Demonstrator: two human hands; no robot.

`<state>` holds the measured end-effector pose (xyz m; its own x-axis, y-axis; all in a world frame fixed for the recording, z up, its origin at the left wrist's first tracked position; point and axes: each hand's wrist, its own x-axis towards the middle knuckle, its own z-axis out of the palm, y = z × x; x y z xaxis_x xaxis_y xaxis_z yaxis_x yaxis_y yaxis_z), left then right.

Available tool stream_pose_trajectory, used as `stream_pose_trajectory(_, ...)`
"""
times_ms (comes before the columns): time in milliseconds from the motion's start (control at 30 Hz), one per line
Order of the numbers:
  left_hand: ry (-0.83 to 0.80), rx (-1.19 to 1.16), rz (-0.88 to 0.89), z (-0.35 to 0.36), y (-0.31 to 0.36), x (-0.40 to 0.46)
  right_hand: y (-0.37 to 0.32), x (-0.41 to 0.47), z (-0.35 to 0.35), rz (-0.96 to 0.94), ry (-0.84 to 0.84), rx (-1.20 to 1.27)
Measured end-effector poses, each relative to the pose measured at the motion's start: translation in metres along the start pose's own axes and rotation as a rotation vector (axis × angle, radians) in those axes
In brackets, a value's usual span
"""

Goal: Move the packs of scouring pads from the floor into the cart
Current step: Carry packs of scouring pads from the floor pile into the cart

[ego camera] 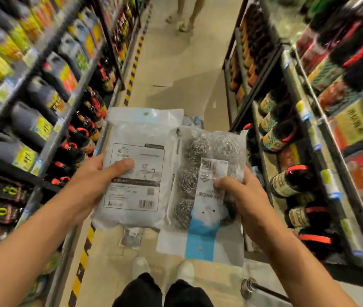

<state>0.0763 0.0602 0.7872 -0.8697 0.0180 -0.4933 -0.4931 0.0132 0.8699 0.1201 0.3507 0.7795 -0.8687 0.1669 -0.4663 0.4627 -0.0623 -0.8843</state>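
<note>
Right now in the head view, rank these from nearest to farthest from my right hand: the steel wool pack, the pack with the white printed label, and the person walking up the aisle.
1. Steel wool pack: gripped by the right hand itself.
2. Pack with the white printed label: just to the left, held in the left hand.
3. Person walking: far up the aisle, at the top of the view.

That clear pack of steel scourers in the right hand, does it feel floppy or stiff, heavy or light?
Probably floppy: the pack of steel scourers is thin clear film around separate wire balls, and it sags below the right hand. Likely light for its size, since those balls are open coils. The glossy film may be slippery, so the thumb pinches its label.
</note>
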Motion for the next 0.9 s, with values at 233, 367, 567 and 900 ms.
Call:
stream_pose_trajectory(233,-0.244,0.063,0.109,0.022,0.049,-0.002,-0.027,-0.039,-0.024,-0.087,0.107,0.091)
stream_pose_trajectory(367,-0.403,0.142,0.118,0.037,0.073,0.012,-0.029,-0.064,-0.027,-0.087,0.24,0.175)
stream_pose_trajectory(567,-0.608,0.24,0.111,0.072,0.09,0.023,-0.018,-0.107,-0.023,-0.085,0.459,0.356)
stream_pose_trajectory(900,-1.03,0.395,0.075,0.2,0.067,-0.029,0.032,-0.237,-0.048,-0.069,0.932,0.548)
